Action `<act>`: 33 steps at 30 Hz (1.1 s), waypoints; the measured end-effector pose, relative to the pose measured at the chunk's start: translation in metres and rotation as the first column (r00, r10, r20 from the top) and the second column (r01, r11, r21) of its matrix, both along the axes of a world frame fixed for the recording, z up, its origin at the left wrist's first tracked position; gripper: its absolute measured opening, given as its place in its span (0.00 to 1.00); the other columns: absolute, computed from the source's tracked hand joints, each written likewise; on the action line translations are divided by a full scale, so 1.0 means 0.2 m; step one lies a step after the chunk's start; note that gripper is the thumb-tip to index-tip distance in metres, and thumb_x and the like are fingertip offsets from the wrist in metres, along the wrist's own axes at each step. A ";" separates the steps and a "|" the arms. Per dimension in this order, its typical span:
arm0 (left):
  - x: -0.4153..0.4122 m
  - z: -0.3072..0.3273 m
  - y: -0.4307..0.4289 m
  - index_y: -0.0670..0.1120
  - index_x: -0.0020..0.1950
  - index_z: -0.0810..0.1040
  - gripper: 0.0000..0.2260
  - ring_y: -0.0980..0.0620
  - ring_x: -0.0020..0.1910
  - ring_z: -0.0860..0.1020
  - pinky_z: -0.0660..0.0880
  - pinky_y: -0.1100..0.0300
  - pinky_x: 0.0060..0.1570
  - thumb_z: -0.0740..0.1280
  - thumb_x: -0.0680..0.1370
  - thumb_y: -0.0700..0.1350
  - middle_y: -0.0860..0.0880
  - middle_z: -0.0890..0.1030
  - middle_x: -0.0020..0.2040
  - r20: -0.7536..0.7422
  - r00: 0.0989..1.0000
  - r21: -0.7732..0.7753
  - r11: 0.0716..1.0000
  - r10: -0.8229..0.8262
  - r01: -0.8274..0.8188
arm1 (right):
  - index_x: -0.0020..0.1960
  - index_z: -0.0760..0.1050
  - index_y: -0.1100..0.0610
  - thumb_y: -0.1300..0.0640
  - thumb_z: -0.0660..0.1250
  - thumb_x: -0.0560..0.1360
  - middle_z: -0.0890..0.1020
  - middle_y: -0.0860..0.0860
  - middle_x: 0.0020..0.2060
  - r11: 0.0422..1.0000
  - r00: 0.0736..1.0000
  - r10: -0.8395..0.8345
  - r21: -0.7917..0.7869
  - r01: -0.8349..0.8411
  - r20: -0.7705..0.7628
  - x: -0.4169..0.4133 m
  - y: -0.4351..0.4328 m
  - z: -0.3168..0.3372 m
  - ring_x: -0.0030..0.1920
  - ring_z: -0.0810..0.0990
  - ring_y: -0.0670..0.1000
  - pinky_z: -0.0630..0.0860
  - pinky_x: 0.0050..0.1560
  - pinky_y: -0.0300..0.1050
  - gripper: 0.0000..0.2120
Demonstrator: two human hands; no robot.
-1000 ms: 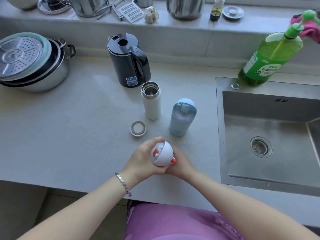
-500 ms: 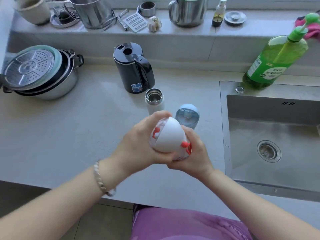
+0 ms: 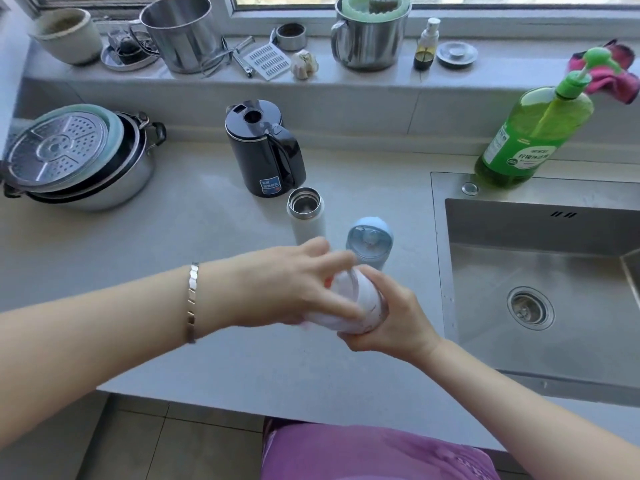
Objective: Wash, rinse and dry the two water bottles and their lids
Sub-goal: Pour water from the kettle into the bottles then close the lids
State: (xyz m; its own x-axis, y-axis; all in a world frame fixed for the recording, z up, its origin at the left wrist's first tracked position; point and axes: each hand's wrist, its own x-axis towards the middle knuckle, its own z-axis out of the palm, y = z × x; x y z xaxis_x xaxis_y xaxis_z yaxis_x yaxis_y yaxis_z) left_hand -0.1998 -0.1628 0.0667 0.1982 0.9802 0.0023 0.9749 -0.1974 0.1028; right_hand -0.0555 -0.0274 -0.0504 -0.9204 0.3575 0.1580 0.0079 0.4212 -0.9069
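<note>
A: Bottle (image 3: 360, 299), white w/ red bits, is up off the counter (image 3: 173, 237), held between both hands just in front of the blue bottle (image 3: 370, 241).

B: Grip?

A: Right hand (image 3: 398, 317) wraps the lower body, fingers curled round it. Left hand (image 3: 294, 285) lies over the top end, fingers closed loosely on the cap area; blurred, so can't tell how tight.

B: Other bottles?

A: White flask (image 3: 306, 216) stands open, no lid, upright behind the hands. Blue bottle stands just right of it, lid on. Black kettle (image 3: 265, 147) sits behind the flask.

B: Further out?

A: Steel sink (image 3: 540, 271) on the right, green soap bottle (image 3: 530, 133) at its back corner. Stacked pots (image 3: 79, 161) far left. Silver bracelet (image 3: 191, 299) on the left wrist.
</note>
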 end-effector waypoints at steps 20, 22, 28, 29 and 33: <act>-0.10 -0.37 -0.20 0.55 0.57 0.67 0.24 0.48 0.34 0.71 0.72 0.60 0.28 0.71 0.65 0.48 0.50 0.67 0.57 -0.204 0.953 0.024 0.972 -0.223 0.233 | 0.48 0.72 0.40 0.53 0.76 0.52 0.77 0.39 0.40 0.958 0.906 0.249 -0.223 -0.179 0.341 -0.11 -0.16 -0.23 0.42 0.76 0.45 0.76 0.44 0.46 0.27; -0.12 -0.47 -0.21 0.53 0.58 0.67 0.29 0.47 0.36 0.72 0.74 0.59 0.29 0.75 0.60 0.48 0.53 0.68 0.59 -0.056 0.995 0.033 0.996 -0.083 0.085 | 0.50 0.70 0.38 0.52 0.78 0.52 0.73 0.36 0.46 0.975 0.917 0.200 -0.166 -0.150 0.346 -0.14 -0.18 -0.29 0.52 0.72 0.46 0.71 0.54 0.39 0.30; -0.08 -0.60 -0.13 0.52 0.53 0.71 0.32 0.48 0.34 0.70 0.66 0.65 0.23 0.77 0.52 0.43 0.56 0.79 0.53 0.076 0.989 0.014 0.992 0.125 -0.126 | 0.41 0.73 0.43 0.49 0.76 0.55 0.78 0.44 0.37 0.997 0.897 0.074 -0.057 -0.054 0.437 -0.25 -0.20 -0.39 0.40 0.77 0.43 0.73 0.36 0.42 0.17; -0.07 -0.60 -0.12 0.53 0.55 0.71 0.33 0.49 0.34 0.70 0.65 0.65 0.23 0.78 0.52 0.45 0.56 0.79 0.53 0.074 0.987 0.006 0.990 0.143 -0.144 | 0.43 0.73 0.43 0.49 0.76 0.56 0.77 0.43 0.39 0.997 0.880 0.077 -0.041 -0.066 0.468 -0.25 -0.20 -0.41 0.43 0.77 0.40 0.72 0.38 0.40 0.18; -0.14 -0.58 -0.11 0.55 0.69 0.66 0.33 0.48 0.54 0.74 0.75 0.59 0.44 0.74 0.66 0.52 0.53 0.70 0.68 0.392 0.884 -0.094 0.966 0.257 -0.239 | 0.56 0.73 0.48 0.52 0.73 0.66 0.75 0.41 0.50 0.989 0.823 0.092 0.046 -0.142 0.561 -0.21 -0.12 -0.35 0.56 0.73 0.34 0.63 0.49 0.20 0.20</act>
State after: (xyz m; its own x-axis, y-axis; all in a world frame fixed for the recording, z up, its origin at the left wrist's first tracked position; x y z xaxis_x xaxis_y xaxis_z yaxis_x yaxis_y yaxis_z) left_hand -0.2273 -0.1853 -0.0497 -0.0599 0.9981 -0.0124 0.8672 0.0582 0.4946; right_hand -0.0978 -0.0523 -0.1211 -0.8952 0.2501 -0.3689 0.4455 0.5239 -0.7260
